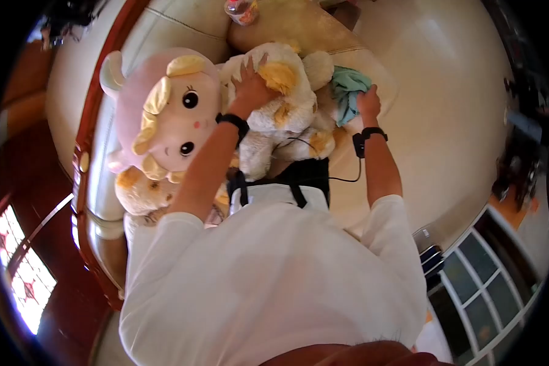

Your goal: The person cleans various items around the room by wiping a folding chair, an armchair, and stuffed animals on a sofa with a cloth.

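My left hand (251, 85) rests with spread fingers on a fluffy white plush toy (299, 91) with orange-yellow patches. To the right, my right hand (368, 102) is closed on a teal cloth (348, 85), which hangs bunched against the right side of the plush. Left of my left hand lies a big pink plush doll (171, 116) with yellow satin trim and large black eyes. A second white-and-orange plush (143, 192) shows partly below the doll. Both wrists wear black bands, and a thin black cable runs from the right one.
A cream leather sofa (433, 91) surrounds the toys, with a red-brown wooden frame (91, 122) on the left. A clear bottle (243, 12) stands at the top. Lower right are a dark striped object (432, 261) and a white-framed glass panel (479, 280).
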The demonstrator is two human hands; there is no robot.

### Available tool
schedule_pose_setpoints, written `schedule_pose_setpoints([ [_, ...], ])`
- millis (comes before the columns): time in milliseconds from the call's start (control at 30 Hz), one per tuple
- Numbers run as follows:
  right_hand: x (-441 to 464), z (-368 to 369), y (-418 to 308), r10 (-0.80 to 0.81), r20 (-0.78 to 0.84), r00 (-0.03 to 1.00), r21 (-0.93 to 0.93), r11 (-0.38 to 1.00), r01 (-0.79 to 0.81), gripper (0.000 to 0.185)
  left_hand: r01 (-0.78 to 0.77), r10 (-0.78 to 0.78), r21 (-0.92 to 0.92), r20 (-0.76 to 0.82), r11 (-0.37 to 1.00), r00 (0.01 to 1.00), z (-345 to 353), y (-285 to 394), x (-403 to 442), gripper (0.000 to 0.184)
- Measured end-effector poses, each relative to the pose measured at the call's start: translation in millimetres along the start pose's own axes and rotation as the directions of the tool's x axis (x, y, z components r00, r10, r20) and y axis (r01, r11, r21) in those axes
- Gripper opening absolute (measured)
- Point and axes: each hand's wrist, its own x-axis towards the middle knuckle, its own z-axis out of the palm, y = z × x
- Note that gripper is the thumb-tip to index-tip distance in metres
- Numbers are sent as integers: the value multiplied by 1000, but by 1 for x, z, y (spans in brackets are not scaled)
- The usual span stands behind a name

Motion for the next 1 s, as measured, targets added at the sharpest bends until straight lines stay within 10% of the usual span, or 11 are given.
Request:
schedule_pose_setpoints([
  [200, 61, 66, -20, -323, -102, 941, -351, 897, 269, 43, 85, -27, 244, -230, 966, 973, 63, -19, 47, 91],
  [633, 70, 84, -15, -487, -349, 801, -242, 872, 425, 39, -8, 79, 135, -530, 991, 844, 72, -56, 65, 81],
  [733, 109, 31, -31, -918, 299, 261, -291, 173, 941, 35, -25, 92, 127, -558, 992, 824, 76, -61, 70, 80],
  [867, 160, 46, -85, -996, 67, 60, -334, 34, 942, 30, 34, 23, 86, -587, 996, 809, 77, -65, 61, 79],
  [933, 158, 72, -117, -891, -240, 386, -397, 453, 798, 28, 67, -14, 66, -602, 996, 799, 83, -71, 56, 78],
  [1000, 146, 83, -138, -922, -209, 327, -395, 385, 834, 27, 97, -53, 38, -616, 995, 786, 90, -74, 56, 77],
])
